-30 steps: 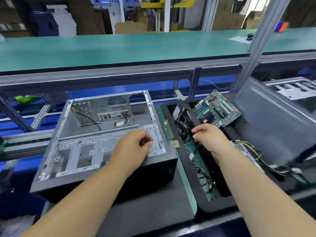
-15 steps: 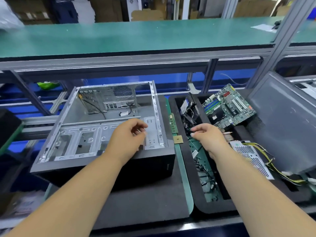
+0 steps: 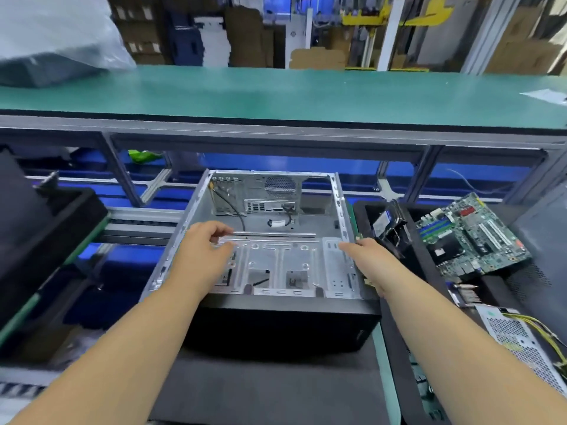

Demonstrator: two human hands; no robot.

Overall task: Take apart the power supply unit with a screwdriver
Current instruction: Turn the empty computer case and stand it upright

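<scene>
The silver perforated power supply unit (image 3: pixel 518 345) lies in the black foam tray (image 3: pixel 429 277) at the lower right, its yellow wires (image 3: pixel 549 332) trailing to the right. The open computer case (image 3: pixel 270 262) lies on its side in front of me. My left hand (image 3: pixel 202 253) rests over the case's metal drive bracket, its fingers loosely curled next to a crossbar. At the case's right wall my right hand (image 3: pixel 371 262) lies with its fingers stretched out along the rim. Neither hand holds anything, and no screwdriver is in view.
A green motherboard (image 3: pixel 469 237) leans in the tray's far right part, with a small black drive and cables (image 3: pixel 389 228) beside it. A grey side panel (image 3: pixel 546 228) stands at the right. A black foam block (image 3: pixel 46 240) sits at the left. The green shelf (image 3: pixel 276 93) runs overhead.
My right hand left the cables in the tray and came to the case's right wall. My left hand slid left along the bracket. The view turned left.
</scene>
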